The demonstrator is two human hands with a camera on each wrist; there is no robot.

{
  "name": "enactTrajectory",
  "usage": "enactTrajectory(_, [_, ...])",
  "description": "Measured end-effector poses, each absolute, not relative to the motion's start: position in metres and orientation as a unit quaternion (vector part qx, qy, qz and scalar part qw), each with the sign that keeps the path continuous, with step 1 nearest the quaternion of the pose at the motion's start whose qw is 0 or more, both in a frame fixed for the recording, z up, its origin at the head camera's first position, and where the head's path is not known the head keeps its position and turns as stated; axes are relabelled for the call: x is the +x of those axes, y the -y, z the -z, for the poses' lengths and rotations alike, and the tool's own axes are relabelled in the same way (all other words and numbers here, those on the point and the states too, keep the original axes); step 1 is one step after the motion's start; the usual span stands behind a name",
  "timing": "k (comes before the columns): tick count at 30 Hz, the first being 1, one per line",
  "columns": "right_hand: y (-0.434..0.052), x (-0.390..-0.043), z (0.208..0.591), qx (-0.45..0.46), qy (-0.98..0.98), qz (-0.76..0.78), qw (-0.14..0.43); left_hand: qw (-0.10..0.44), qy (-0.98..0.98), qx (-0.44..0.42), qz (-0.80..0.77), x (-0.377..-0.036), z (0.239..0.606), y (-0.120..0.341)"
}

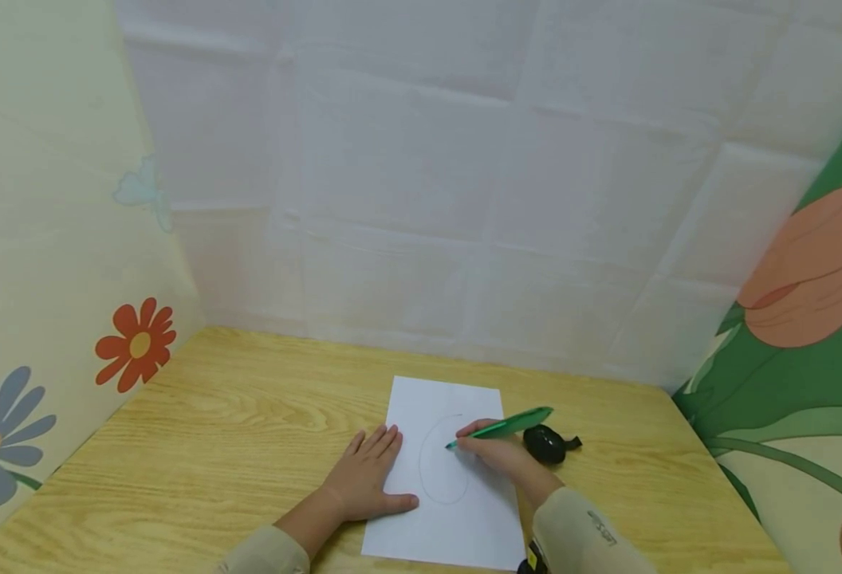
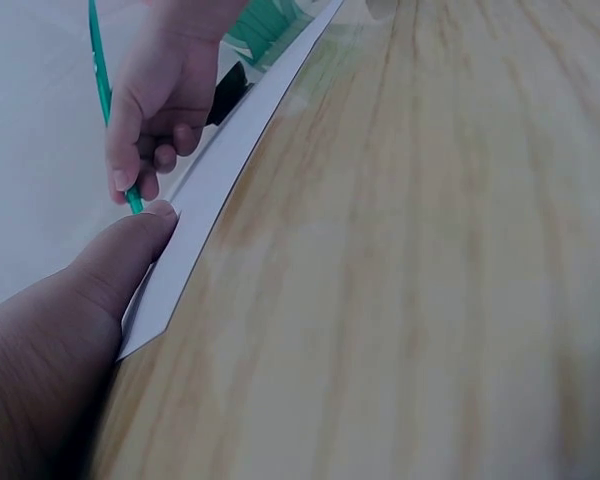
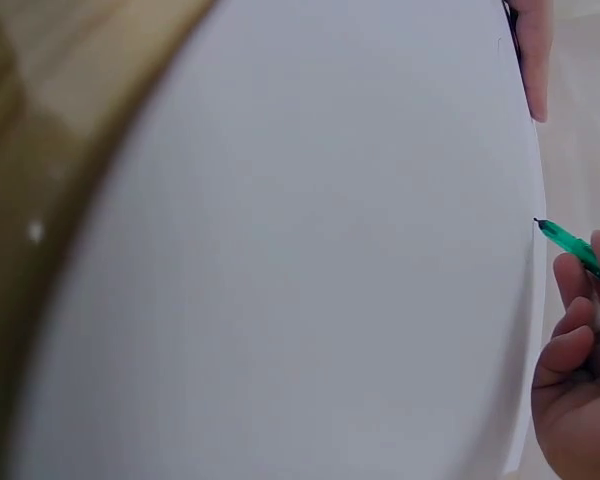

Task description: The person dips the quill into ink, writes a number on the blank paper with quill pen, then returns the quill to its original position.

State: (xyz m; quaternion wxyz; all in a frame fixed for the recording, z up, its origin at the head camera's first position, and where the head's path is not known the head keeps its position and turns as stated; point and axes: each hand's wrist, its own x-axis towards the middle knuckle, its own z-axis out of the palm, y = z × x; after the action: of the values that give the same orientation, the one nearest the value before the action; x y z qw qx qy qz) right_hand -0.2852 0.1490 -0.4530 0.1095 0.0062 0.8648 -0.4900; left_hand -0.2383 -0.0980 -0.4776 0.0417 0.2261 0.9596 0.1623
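Note:
A white sheet of paper lies on the wooden table, with a faint oval pencil line drawn on it. My left hand lies flat on the sheet's left edge, fingers straight, and its thumb presses the paper. My right hand grips a green pen, whose tip touches the paper at the oval's upper right. The right wrist view shows the pen's tip on the sheet, held by the curled fingers.
A small black object sits on the table just right of the paper, behind my right hand. Flower-patterned panels stand at the left and right, and a white cloth backdrop closes the rear.

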Motion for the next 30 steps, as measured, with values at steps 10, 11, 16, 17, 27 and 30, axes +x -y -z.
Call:
enactTrajectory(10, [-0.146, -0.285, 0.451, -0.01, -0.865, 0.49, 0.106, 0.041, -0.961, 0.225, -0.158, -0.24, 0.478, 0.098])
enactTrajectory(11, [-0.146, -0.285, 0.451, -0.012, -0.865, 0.49, 0.106, 0.041, -0.961, 0.225, -0.158, -0.24, 0.478, 0.098])
enactTrajectory(16, [-0.144, -0.285, 0.45, -0.017, -0.863, 0.493, 0.105, 0.039, -0.96, 0.227, -0.161, -0.239, 0.478, 0.098])
enactTrajectory(17, [-0.144, -0.285, 0.45, -0.019, -0.863, 0.494, 0.104, 0.039, -0.959, 0.228, -0.162, -0.239, 0.479, 0.098])
enactTrajectory(27, [-0.139, -0.287, 0.454, -0.023, -0.863, 0.496, 0.094, 0.035, -0.959, 0.23, -0.162, -0.239, 0.479, 0.099])
enactTrajectory(30, [-0.138, -0.287, 0.454, -0.022, -0.863, 0.496, 0.094, 0.036, -0.959, 0.23, -0.162, -0.239, 0.479, 0.099])
